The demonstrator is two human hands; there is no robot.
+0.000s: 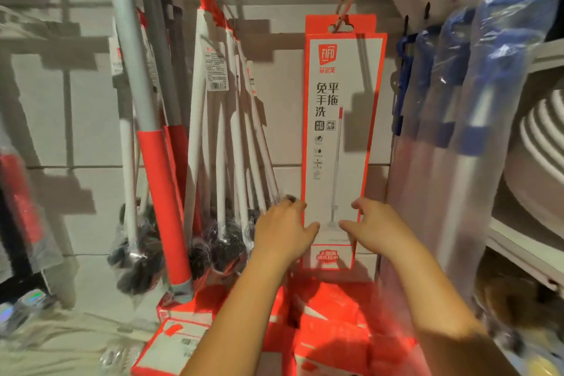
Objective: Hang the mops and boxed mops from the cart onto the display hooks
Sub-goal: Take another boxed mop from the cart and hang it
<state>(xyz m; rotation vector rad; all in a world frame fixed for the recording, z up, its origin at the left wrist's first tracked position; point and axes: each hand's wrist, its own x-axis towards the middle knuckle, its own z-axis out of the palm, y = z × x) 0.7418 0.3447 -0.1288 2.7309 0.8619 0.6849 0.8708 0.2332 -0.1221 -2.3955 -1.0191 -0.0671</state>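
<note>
Blurred wrapped mops (488,85) at right

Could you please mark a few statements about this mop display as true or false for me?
1. The boxed mop hangs on a hook through its top tab. True.
2. Both hands hold the box at its top. False: the left hand and the right hand hold it near its lower end.
3. White-handled mops with dark heads hang left of the box. True.
4. The plastic-wrapped mops right of the box are red. False: they are blue.
5. More red boxes lie below the hands. True.
</note>
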